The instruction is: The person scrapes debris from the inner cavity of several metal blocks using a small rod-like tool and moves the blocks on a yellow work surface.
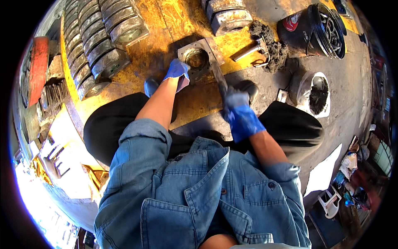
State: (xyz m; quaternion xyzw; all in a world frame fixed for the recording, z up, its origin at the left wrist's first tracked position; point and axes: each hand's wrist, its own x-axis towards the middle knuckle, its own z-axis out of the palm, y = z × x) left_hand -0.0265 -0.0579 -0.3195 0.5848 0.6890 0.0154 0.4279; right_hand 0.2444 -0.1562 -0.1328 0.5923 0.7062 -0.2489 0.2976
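One square metal mould frame lies on the yellow board, and it is the landmark here. It has one round hole in the middle, filled with dark sand.

The left hand, in a blue glove, rests on the near left corner of the frame; its fingers are pressed together and curled down on the edge. The right hand, also in a blue glove, is nearer to the person than the frame, and it is closed in a fist around one long metal bar. The bar goes up from the fist to the right side of the frame and touches it there.

Left of the frame stand two long rows of grey metal blocks; I cannot count them exactly. Behind the frame there are two more such blocks. Right of the frame lies one heap of dark sand with one small metal handle tool beside it. Far right of the frame stands one black bucket, and below that one white bucket with dark sand inside.
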